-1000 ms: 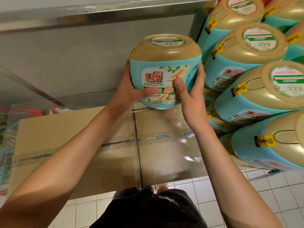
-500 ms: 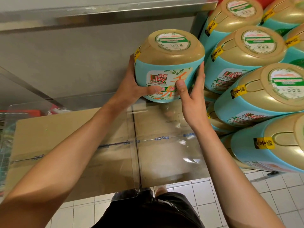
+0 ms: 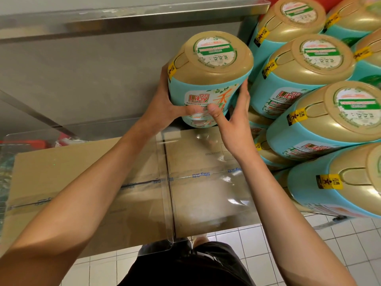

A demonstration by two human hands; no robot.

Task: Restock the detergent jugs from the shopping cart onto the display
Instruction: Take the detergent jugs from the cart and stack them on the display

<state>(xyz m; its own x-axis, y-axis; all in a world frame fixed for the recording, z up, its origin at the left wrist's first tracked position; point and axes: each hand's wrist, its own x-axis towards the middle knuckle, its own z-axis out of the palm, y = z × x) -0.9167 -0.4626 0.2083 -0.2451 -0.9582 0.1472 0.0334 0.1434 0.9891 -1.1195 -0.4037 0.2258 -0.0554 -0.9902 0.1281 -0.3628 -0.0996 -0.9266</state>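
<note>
Far left of the left hand, a taped cardboard box (image 3: 61, 172) lies under both forearms. A clear divider (image 3: 168, 203) crosses it between the forearms. A steel shelf (image 3: 132, 15) runs above the hands.

Left hand (image 3: 162, 108): wrapped round the left side of the jug (image 3: 208, 83), thumb laid across the front label, fingers hidden behind the body.

Jug: teal body, gold top with a round label, tilted so that the top faces the camera. It is held between the two hands, above the far edge of the box; whether its base touches anything cannot be told. A yellow tag (image 3: 171, 69) sits at the rim of the gold top, just above the left hand.

Right hand (image 3: 233, 124): clasps the right side of the jug, thumb on the front label beside the left thumb, fingers (image 3: 244, 93) running up the teal wall.

Just right of the right hand, a stack (image 3: 288, 96) of like jugs rises in several tiers, gold tops toward the camera, close beside the held jug. Below the right forearm, white floor (image 3: 340, 244) tiles show.
</note>
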